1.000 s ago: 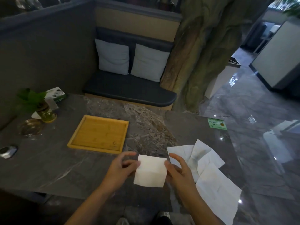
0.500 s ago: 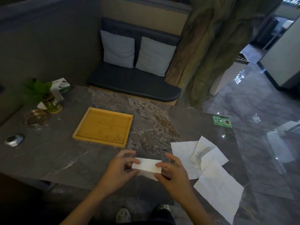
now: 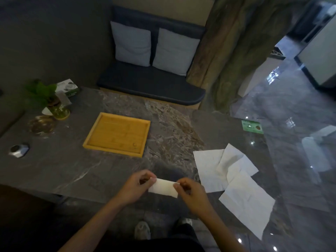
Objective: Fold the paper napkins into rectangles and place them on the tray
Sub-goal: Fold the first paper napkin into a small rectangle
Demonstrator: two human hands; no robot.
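A small white folded napkin is held flat as a narrow rectangle just above the table's near edge. My left hand pinches its left end and my right hand pinches its right end. The bamboo tray lies on the dark stone table beyond my left hand, with nothing in it. Several unfolded white napkins lie overlapping on the table to the right of my right hand, one reaching over the near right edge.
At the table's left stand a potted plant in a green glass, a glass ashtray, a small box and a metal object. A green card lies at the far right. A cushioned bench sits behind the table.
The napkin went from a square sheet held upright to a narrow rectangle folded in half. Both hands closed in on its ends and came down toward the table edge.
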